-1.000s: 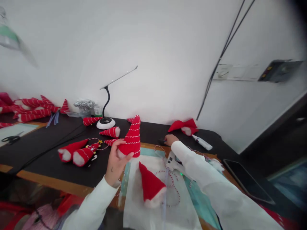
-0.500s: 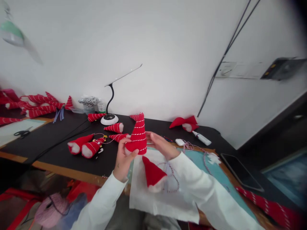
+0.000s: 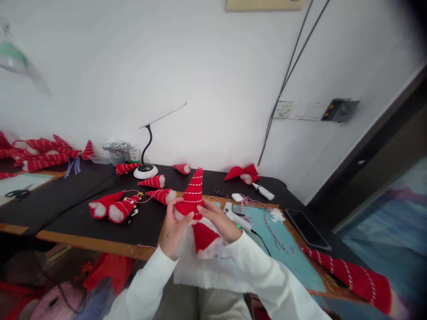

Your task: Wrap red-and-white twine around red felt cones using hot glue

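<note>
Upright before me is a stuffed red felt cone [image 3: 194, 189] with bands of red-and-white cord. My left hand [image 3: 175, 229] grips its lower left side, thumb in front near the base. On the right, my right hand [image 3: 220, 220] presses its fingers against the lower side of the same cone. Below them a plain red cone [image 3: 204, 239], white stuffing showing at its wide end, lies on a white sheet [image 3: 193, 271]. A white glue gun [image 3: 238, 218] with a green light rests just beyond my right hand, partly hidden by it.
Striped stuffed cones [image 3: 151, 182] and a decorated cone [image 3: 124, 209] lie left. A desk lamp [image 3: 146, 171] stands behind. To the right are twisted cord [image 3: 273, 226] on a teal mat [image 3: 296, 262], a white bottle [image 3: 263, 191], a tablet [image 3: 307, 229] and a large striped cone [image 3: 356, 280].
The striped cone has come down slightly, and my right hand has closed in on its side. My view has shifted right, and the glue gun now shows.
</note>
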Motion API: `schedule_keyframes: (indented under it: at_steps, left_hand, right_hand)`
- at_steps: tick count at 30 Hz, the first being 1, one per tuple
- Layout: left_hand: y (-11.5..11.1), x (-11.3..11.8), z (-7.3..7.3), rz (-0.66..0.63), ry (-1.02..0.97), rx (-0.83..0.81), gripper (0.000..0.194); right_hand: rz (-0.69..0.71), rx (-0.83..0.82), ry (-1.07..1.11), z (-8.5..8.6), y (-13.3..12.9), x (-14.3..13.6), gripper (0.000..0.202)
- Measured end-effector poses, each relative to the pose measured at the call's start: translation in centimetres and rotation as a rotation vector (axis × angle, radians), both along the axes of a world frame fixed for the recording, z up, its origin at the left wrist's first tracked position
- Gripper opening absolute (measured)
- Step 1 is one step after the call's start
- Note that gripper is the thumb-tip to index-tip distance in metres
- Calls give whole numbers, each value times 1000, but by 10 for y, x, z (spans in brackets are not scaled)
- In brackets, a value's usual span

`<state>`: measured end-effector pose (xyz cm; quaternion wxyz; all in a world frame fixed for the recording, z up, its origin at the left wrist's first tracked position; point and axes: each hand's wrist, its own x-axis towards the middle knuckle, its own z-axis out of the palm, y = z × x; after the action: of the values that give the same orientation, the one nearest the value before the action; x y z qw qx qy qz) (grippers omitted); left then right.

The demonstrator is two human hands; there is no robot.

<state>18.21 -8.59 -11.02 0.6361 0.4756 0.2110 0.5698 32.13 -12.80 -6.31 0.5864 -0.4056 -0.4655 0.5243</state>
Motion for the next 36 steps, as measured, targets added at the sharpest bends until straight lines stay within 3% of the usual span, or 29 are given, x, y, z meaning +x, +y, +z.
schedule_keyframes:
  at_steps: [5,9,14,22,30,33,36]
  left_hand:
    - [10,1,8,-194,-263,-288,52]
    - [26,-6,3,-314,-424,-556,47]
    - [45,-14,-8,-490,-575,-602,49]
    - [58,-10,-19,-702,-705,-750,74]
    - [63,3,-15,-725,-669,-859,62]
    - [67,5,-17,-646,-555,-776,56]
    - [67,8,-18,-480,-443,-648,54]
  right_hand:
    - [-75,-27,15,-8,24,9,53]
    - [-62,-47,25,-16,41,5,50]
    - [-61,-63,-22,-13,48,3,47]
    - [-195,-36,-291,-20,47,19,53]
    - [-441,121,-572,-19,30,19,32]
    - [-520,234,-693,-13,26,15,26]
    - [-516,278,-755,-9,27,13,31]
